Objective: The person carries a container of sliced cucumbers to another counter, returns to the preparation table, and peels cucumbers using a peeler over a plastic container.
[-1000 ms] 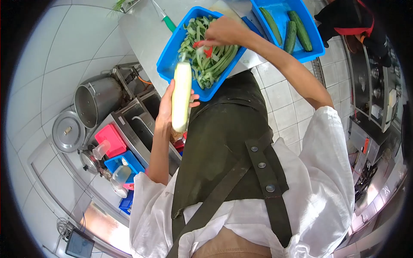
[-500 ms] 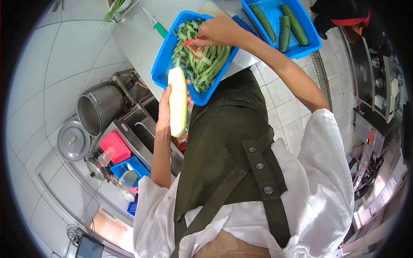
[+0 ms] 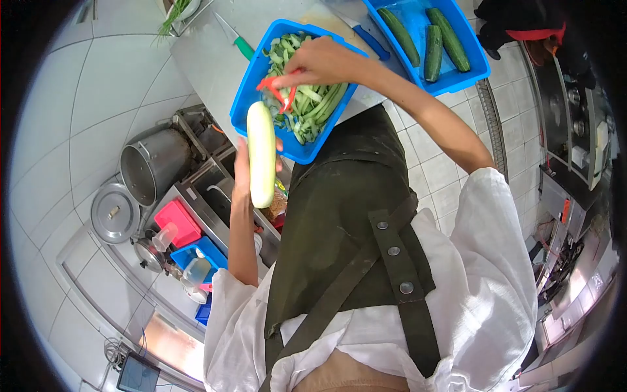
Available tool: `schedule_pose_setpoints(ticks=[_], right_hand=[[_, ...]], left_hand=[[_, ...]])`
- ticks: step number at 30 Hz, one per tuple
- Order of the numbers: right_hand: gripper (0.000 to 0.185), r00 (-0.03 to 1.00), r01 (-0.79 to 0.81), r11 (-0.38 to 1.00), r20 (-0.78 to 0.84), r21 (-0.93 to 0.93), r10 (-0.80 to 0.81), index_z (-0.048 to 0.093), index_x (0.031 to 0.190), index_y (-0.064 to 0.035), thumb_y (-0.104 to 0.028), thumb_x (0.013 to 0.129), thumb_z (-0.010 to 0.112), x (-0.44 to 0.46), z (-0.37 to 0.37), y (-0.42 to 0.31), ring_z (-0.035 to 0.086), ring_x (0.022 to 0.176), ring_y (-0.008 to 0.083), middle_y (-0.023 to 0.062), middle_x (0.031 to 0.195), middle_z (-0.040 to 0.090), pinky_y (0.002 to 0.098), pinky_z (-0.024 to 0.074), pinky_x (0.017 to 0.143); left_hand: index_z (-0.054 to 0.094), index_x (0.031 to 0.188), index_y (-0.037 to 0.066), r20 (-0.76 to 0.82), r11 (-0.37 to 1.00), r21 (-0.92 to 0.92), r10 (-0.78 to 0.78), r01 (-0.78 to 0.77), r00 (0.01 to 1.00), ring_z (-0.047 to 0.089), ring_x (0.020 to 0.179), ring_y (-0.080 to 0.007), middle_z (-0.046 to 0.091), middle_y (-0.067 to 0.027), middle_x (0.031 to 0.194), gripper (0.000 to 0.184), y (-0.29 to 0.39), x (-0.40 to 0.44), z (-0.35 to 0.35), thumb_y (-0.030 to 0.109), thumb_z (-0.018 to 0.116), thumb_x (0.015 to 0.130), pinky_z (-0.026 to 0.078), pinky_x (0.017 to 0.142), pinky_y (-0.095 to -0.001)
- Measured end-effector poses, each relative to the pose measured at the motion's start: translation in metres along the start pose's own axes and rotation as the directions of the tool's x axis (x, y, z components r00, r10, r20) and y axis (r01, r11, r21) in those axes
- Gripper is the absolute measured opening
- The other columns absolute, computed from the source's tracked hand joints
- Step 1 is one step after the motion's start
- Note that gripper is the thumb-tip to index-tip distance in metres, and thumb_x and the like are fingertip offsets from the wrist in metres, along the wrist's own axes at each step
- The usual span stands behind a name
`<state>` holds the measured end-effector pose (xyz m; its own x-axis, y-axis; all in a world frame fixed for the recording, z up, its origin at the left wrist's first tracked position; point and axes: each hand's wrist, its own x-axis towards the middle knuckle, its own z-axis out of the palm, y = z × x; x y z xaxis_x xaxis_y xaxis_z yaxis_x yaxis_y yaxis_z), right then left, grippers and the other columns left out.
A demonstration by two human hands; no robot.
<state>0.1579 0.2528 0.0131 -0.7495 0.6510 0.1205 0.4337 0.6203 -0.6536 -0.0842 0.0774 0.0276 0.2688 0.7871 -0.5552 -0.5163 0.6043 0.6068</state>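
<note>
A pale, peeled cucumber (image 3: 262, 157) lies along my left hand (image 3: 244, 166), whose fingers wrap round it from beneath. My right hand (image 3: 320, 62) grips a red peeler (image 3: 286, 97) just above and to the right of the cucumber's far end; the two appear apart. Under both hands stands a blue tub (image 3: 238, 91) heaped with green peel strips (image 3: 320, 101). To the right, a second blue tub (image 3: 467, 80) holds unpeeled cucumbers (image 3: 433, 52) with dark green skin.
A green-handled knife (image 3: 243, 47) lies left of the peel tub on the metal table (image 3: 202, 55). A blue-handled knife (image 3: 372, 42) rests between the tubs. A large pot (image 3: 153, 166) stands lower left. At the upper right is part of another person (image 3: 522, 23).
My right hand and the peeler have moved left and slightly down, toward the cucumber's far end. My left hand and the cucumber have shifted a little to the left.
</note>
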Motion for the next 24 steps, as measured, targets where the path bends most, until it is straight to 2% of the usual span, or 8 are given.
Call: schedule_pose_setpoints(ticks=[3, 4, 6, 10, 14, 20, 22, 24], right_hand=[[0.064, 0.992, 0.066, 0.994, 0.106, 0.081, -0.075, 0.066, 0.061, -0.0067, -0.062, 0.091, 0.054, 0.006, 0.013, -0.002, 0.058, 0.053, 0.0311, 0.0107, 0.053, 0.056, 0.0408, 0.0422, 0.048], [0.064, 0.992, 0.065, 0.994, 0.104, 0.085, -0.074, 0.066, 0.061, -0.0067, -0.062, 0.091, 0.054, 0.007, 0.02, 0.009, 0.058, 0.053, 0.0311, 0.0107, 0.053, 0.056, 0.0408, 0.0422, 0.048], [0.063, 0.995, 0.085, 0.913, -0.017, -0.398, -0.1, 0.067, 0.062, -0.0072, -0.062, 0.09, 0.055, 0.01, 0.027, 0.038, 0.057, 0.052, 0.0305, 0.0111, 0.052, 0.055, 0.0408, 0.0402, 0.048], [0.062, 0.988, 0.004, 0.989, -0.15, -0.145, -0.026, 0.069, 0.063, -0.0087, -0.063, 0.09, 0.056, -0.007, 0.019, 0.029, 0.057, 0.052, 0.0303, 0.0107, 0.052, 0.056, 0.0405, 0.041, 0.048], [0.058, 0.992, 0.032, 0.98, -0.113, -0.194, -0.055, 0.069, 0.063, -0.0112, -0.062, 0.089, 0.057, -0.012, 0.012, 0.012, 0.056, 0.051, 0.0304, 0.0094, 0.05, 0.054, 0.0399, 0.0385, 0.047], [0.061, 0.992, 0.122, 0.992, -0.038, 0.037, -0.12, 0.067, 0.061, -0.0087, -0.063, 0.088, 0.057, -0.001, 0.008, 0.005, 0.057, 0.052, 0.0327, 0.0122, 0.052, 0.054, 0.0405, 0.0413, 0.047], [0.062, 0.997, 0.072, 0.948, -0.006, -0.309, -0.077, 0.066, 0.062, -0.0075, -0.062, 0.089, 0.056, 0.003, 0.01, 0.038, 0.058, 0.054, 0.0345, 0.0135, 0.053, 0.055, 0.042, 0.0428, 0.049], [0.061, 0.995, 0.015, 0.975, -0.092, -0.224, -0.037, 0.066, 0.062, -0.0072, -0.06, 0.09, 0.055, -0.001, 0.01, 0.041, 0.058, 0.055, 0.0358, 0.0142, 0.055, 0.056, 0.0429, 0.0431, 0.05]], left_hand=[[0.048, 0.125, -0.004, 0.032, 0.902, 0.432, -0.01, -0.005, 0.999, 0.058, 0.052, -0.0196, 0.059, -0.0146, 0.097, 0.077, 0.003, -0.003, 0.008, 0.062, 0.059, 0.087, 0.049, 0.049, -0.0296], [0.048, 0.125, -0.004, 0.03, 0.901, 0.433, -0.012, -0.002, 0.999, 0.058, 0.052, -0.0196, 0.059, -0.0146, 0.097, 0.077, 0.003, -0.004, 0.004, 0.062, 0.059, 0.087, 0.049, 0.049, -0.0296], [0.041, 0.134, -0.003, 0.241, 0.998, 0.05, 0.023, -0.036, 0.97, 0.052, 0.047, -0.0173, 0.056, -0.0107, 0.095, 0.074, 0.005, -0.003, -0.004, 0.056, 0.056, 0.092, 0.045, 0.041, -0.0271], [0.046, 0.131, -0.002, -0.001, 0.999, -0.05, -0.001, 0.001, 1.0, 0.053, 0.049, -0.0166, 0.056, -0.01, 0.096, 0.066, 0.014, -0.001, 0.006, 0.055, 0.045, 0.098, 0.048, 0.041, -0.0254], [0.049, 0.131, -0.001, -0.289, 0.968, 0.216, -0.063, 0.129, 0.955, 0.061, 0.075, -0.02, 0.059, -0.012, 0.095, 0.061, 0.01, 0.009, 0.024, 0.052, 0.042, 0.101, 0.061, 0.065, -0.0359], [0.045, 0.134, 0.0, -0.023, 0.857, 0.508, -0.088, 0.088, 0.996, 0.06, 0.069, -0.021, 0.06, -0.0144, 0.092, 0.058, 0.016, 0.005, 0.019, 0.047, 0.048, 0.099, 0.054, 0.059, -0.0339], [0.043, 0.135, 0.0, -0.046, 0.877, 0.472, -0.077, 0.09, 0.996, 0.059, 0.066, -0.0204, 0.06, -0.0139, 0.092, 0.059, 0.009, 0.007, 0.0, 0.046, 0.049, 0.098, 0.051, 0.056, -0.0334], [0.043, 0.134, 0.0, 0.043, 0.981, 0.168, -0.105, 0.096, 0.994, 0.059, 0.063, -0.0198, 0.06, -0.0134, 0.093, 0.06, 0.011, 0.004, -0.005, 0.047, 0.048, 0.098, 0.052, 0.055, -0.0331]])
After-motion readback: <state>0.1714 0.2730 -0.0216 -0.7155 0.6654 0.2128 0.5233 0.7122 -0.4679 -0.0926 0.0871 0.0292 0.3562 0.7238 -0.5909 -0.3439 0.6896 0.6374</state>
